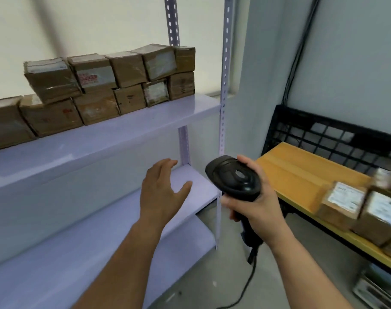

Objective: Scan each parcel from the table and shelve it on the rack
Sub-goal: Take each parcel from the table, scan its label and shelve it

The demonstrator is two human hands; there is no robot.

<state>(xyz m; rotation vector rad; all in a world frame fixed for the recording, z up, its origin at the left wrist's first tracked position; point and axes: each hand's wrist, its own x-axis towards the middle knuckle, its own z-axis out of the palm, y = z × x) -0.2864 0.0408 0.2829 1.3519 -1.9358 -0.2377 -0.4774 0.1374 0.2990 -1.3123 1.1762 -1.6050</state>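
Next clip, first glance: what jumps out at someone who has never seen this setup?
The black handheld scanner at centre, gripped by the right hand, draws the eye first, with the left hand open beside it, holding nothing. Next come the brown parcels stacked two layers high on the lilac rack at left. More labelled parcels sit on the yellow table at right.

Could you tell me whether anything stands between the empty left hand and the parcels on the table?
Yes: in this view the right hand, gripping the scanner, sits between the left hand and the parcels on the yellow table.
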